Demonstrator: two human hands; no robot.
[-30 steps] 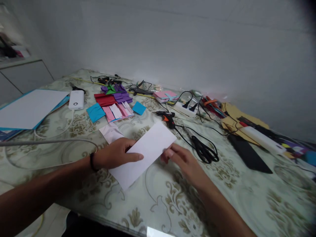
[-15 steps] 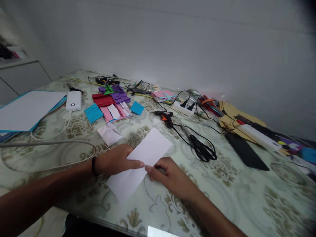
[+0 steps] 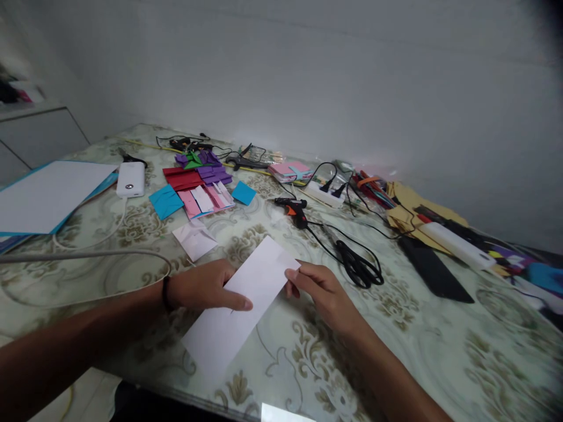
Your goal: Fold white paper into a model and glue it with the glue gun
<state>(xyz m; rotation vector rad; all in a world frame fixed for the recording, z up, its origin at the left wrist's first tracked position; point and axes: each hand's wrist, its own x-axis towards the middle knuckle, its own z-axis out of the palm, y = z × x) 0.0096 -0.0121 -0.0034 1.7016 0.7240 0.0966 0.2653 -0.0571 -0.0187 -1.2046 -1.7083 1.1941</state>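
Observation:
A long white sheet of paper [image 3: 259, 287] is held at a slant above the patterned tabletop. My left hand [image 3: 211, 287] grips its left edge, with the thumb lying across the top face and the other fingers hidden underneath. Near the far right corner, my right hand [image 3: 319, 290] pinches the paper's edge between thumb and fingers. A folded white paper piece [image 3: 194, 239] lies just beyond my left hand. Past it are folded pink and white pieces [image 3: 206, 200], a red one [image 3: 181, 177], purple ones [image 3: 214, 174] and blue squares [image 3: 166, 201].
A black glue gun [image 3: 294, 208] with a coiled cord [image 3: 358, 264] rests beyond my right hand. A white power bank [image 3: 131, 179] and large paper sheets [image 3: 53, 193] lie at left. Toward the right are a power strip [image 3: 325, 193] and a dark flat slab [image 3: 435, 269].
My right hand has slid along the paper's edge, away from me and to the right, up to the far corner. The paper has shifted slightly toward me; my left hand still holds it.

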